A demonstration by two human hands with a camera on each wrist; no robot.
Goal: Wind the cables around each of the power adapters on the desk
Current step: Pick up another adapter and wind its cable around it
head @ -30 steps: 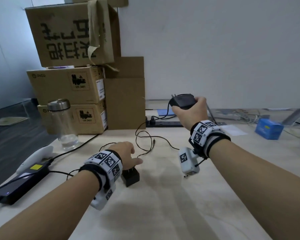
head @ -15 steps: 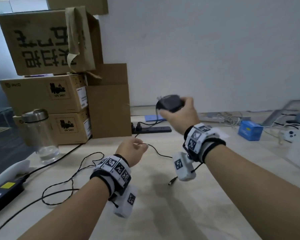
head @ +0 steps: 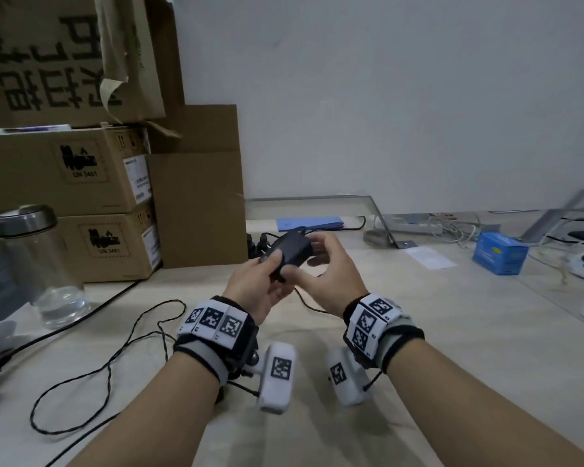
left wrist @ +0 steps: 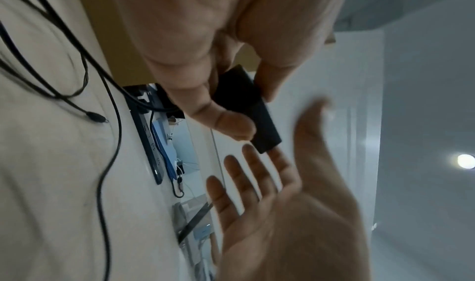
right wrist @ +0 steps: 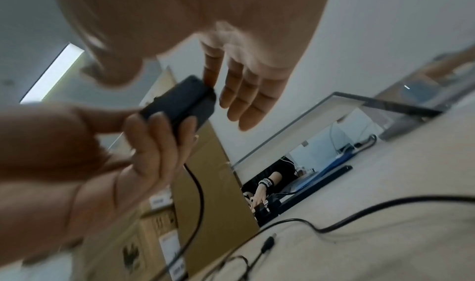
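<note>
A bottle (head: 36, 261) stands at the desk's (head: 452, 332) far left, in front of stacked boxes (head: 64, 170). A thin cable (head: 122, 348) loops loosely over the desk beside it, its plug (right wrist: 267, 242) lying free. Above the desk's middle, the left hand (head: 260, 284) holds the black adapter (head: 289, 252) in the air, thumb on top and fingers curled beneath it. Just right of it, the right hand (head: 331, 278) is spread wide with straight fingers (right wrist: 241, 94); one fingertip touches the adapter's end, and it grips nothing. A blue box (head: 499, 252) sits far right, well apart.
</note>
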